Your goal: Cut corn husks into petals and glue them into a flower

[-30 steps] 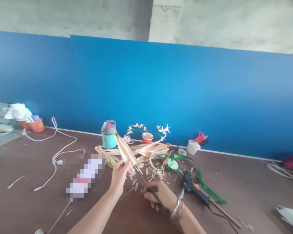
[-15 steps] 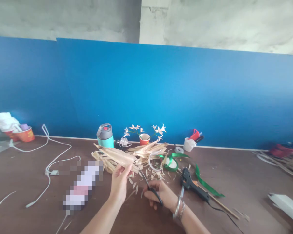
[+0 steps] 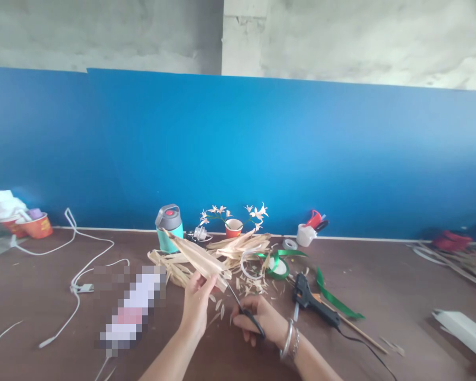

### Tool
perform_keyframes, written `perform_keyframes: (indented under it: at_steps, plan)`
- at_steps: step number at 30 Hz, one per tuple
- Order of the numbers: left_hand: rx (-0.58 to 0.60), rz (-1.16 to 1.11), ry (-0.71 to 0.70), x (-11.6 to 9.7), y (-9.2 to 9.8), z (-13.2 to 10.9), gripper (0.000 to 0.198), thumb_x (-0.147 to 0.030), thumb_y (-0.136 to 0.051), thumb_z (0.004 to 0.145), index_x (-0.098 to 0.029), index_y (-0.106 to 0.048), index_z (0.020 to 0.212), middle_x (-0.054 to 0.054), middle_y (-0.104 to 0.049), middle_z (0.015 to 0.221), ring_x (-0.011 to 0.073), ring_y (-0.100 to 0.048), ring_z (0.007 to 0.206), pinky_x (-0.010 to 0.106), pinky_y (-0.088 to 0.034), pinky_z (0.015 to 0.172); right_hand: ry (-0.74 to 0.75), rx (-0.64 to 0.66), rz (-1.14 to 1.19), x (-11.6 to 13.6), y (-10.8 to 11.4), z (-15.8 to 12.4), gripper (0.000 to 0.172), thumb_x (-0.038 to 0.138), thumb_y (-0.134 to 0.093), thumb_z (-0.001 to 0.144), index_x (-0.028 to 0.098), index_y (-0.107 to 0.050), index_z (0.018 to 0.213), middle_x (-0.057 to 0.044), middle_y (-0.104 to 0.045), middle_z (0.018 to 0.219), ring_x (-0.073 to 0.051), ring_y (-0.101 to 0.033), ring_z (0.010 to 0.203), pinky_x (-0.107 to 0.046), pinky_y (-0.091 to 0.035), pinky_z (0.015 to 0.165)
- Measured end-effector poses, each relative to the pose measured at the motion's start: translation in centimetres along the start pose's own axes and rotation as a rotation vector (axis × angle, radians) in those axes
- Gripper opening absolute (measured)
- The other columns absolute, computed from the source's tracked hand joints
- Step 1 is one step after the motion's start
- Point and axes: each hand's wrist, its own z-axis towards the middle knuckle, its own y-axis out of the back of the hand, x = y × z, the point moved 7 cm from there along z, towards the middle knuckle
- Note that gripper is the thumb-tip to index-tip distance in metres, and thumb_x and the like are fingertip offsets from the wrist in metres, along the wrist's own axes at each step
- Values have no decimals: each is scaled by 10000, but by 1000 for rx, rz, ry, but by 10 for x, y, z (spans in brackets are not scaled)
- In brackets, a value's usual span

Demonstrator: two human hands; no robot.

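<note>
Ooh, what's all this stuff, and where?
Held husk: one, tan, centre
Scissors: one, black, centre
Husk pile: one, tan, centre
Husk scraps: many, tan, centre
Flask: one, turquoise, back
Flowers: several, pale, back
Flower cup: one, orange, back
Ribbon spool: one, green, right
Glue gun: one, black, right
Tape roll: one, whitish, back
Small container: one, white, back
Cables: several, white, left
Pixelated object: one, whitish, left
Paper cups: two, orange, left
Box: one, white, right
Partition: one, blue, background
Table: one, brown, underneath
Bracelets: two, silver, bottom
Left hand: one, holding husk
Right hand: one, holding scissors
</note>
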Motion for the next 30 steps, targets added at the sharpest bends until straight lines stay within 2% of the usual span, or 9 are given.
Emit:
perform_keyframes:
  at_steps: [3,7,11,13,15,20,23,27,30]
  plan:
    - [52,34,29,0,-4,0,292,-315,-708,639,-168,-648,884,17,-648,738,157,-590,677,245,-459,608,-2,-22,-21,2,1,-1,374,456,-712,587,125,-589,709,57,-511,401,-66,-461,334,-156,-374,313]
    - [187,94,68,-6,-14,0,289,-280,-714,626,-176,-630,883,20,-656,779,169,-596,724,255,-465,638,-5,-50,-33,4,3,-1,374,459,-713,587,129,-586,709,59,-518,406,-56,-439,314,-151,-354,301]
    - [214,110,70,-12,-14,2,318,-277,-715,620,-183,-618,907,4,-650,754,155,-592,681,248,-462,615,8,-53,-22,4,2,0,379,454,-725,568,129,-586,707,64,-503,398,-61,-443,327,-159,-371,308]
    - [179,133,36,-14,-7,5,326,-289,-704,639,-188,-615,936,-2,-648,747,146,-588,650,245,-457,597,11,-51,-13,3,1,0,382,453,-727,560,129,-585,705,63,-501,402,-65,-450,334,-164,-375,312]
    - [92,171,-11,-17,4,9,322,-311,-688,666,-189,-611,954,-8,-641,730,120,-560,574,224,-426,536,14,-53,0,4,1,0,387,453,-729,555,129,-586,712,63,-502,412,-70,-462,345,-170,-387,322]
    - [-42,107,-148,-30,21,16,253,-293,-702,657,-178,-606,862,-36,-596,691,69,-458,507,193,-344,475,17,-53,-26,7,1,-2,369,433,-730,565,125,-591,715,56,-514,437,-75,-482,367,-168,-395,327]
    - [-77,72,-163,-31,24,18,264,-287,-712,644,-182,-603,861,-44,-575,676,70,-443,519,194,-337,482,-36,-24,-99,2,4,-3,325,412,-698,608,126,-598,724,65,-508,407,-60,-454,330,-148,-360,310]
    - [-113,59,-156,-27,26,19,256,-292,-720,630,-180,-606,830,-30,-591,713,102,-496,611,205,-368,536,-154,113,-194,-11,3,-7,236,354,-653,652,130,-615,715,54,-543,407,-51,-447,294,-133,-338,302]
    - [-83,48,-136,-24,22,18,259,-292,-718,628,-177,-617,836,0,-636,804,139,-547,708,225,-397,599,-176,138,-224,-12,3,-9,183,310,-627,665,130,-619,698,53,-549,406,-47,-438,274,-129,-321,293]
